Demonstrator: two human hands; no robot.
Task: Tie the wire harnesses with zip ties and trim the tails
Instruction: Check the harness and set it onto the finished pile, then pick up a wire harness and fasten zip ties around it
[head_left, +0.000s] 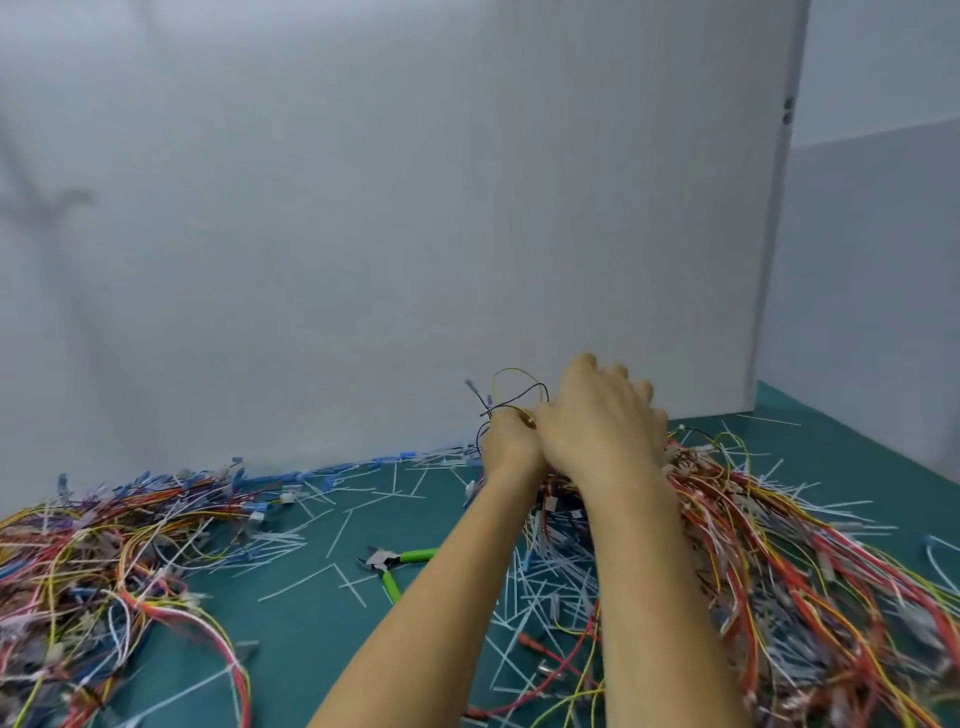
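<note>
**Hands together on a small harness near the far edge**

Left hand (511, 441) is clenched around a small harness of thin yellow and black wires (501, 410), and its loops rise above the fist, near the far edge of the teal green table (322, 639). Right hand (597, 421) touches the left one, with its back to the camera. Its fingers bend away from view, so I cannot tell if they grasp anything. A big pile of red, orange and yellow wire harnesses (789, 561) lies along the right edge, under the right forearm. A second mixed pile of coloured harnesses (93, 561) covers the left edge. Between them, near the middle, lie side cutters with green handles (383, 562), head pointing left. Thin white zip tie tails (296, 583) are scattered over the table. A plain white panel (363, 208) stands at the far edge.
</note>
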